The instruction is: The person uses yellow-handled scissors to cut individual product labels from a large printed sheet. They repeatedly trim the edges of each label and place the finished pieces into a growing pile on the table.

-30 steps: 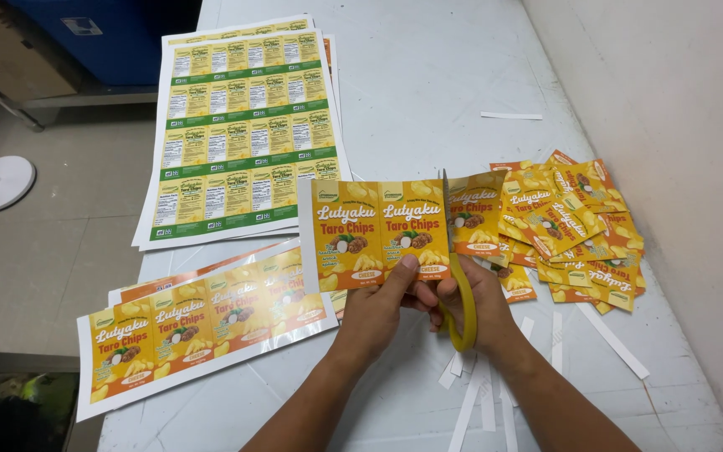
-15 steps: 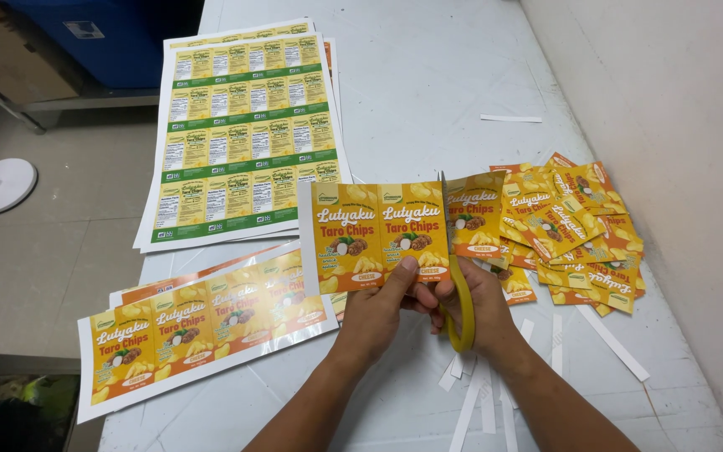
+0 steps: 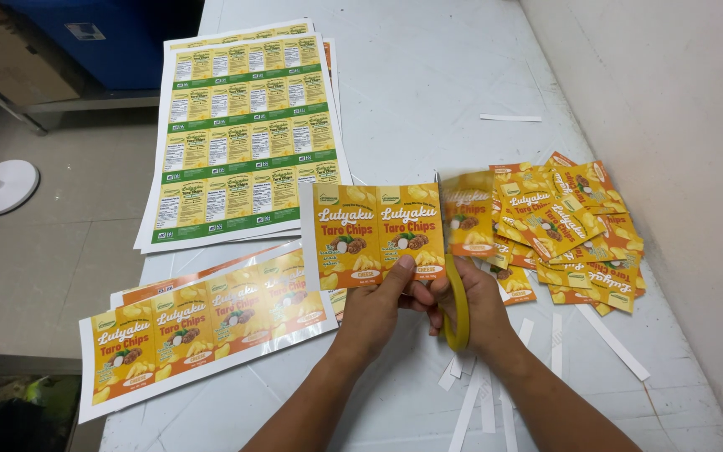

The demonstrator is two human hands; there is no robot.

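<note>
Just in front of the loose pile of cut labels (image 3: 575, 222) on the desk (image 3: 428, 92), your left hand (image 3: 376, 308) is pinched on the lower edge of a strip of labels (image 3: 378, 234), thumb up on the printed face, holding it upright above the desk. Your right hand (image 3: 474, 303) is closed around the yellow-handled scissors (image 3: 457, 301), whose blades run up along the strip's right edge, between the second label and the one beside the pile. How wide the blades stand cannot be told from here.

To cut well, keep the strip taut and flat with your left hand, and keep that thumb well clear of the blade line. Follow the thin white gap between two labels rather than the yellow print, and feed the paper into the scissors instead of twisting your wrist, so the edge comes out straight. This is a judgement from how the blades now sit.

The strip shows yellow-orange snack labels side by side, each with white lettering, a small picture of chips and a cut root, and a white border on its left edge. Left of the strip lies a longer row of the same labels (image 3: 202, 322) with a white margin; beyond that, further from you, a stack of uncut sheets (image 3: 244, 134) printed in green and yellow rows. Narrow white paper trimmings (image 3: 617, 341) lie scattered near the pile and under your wrists.
</note>
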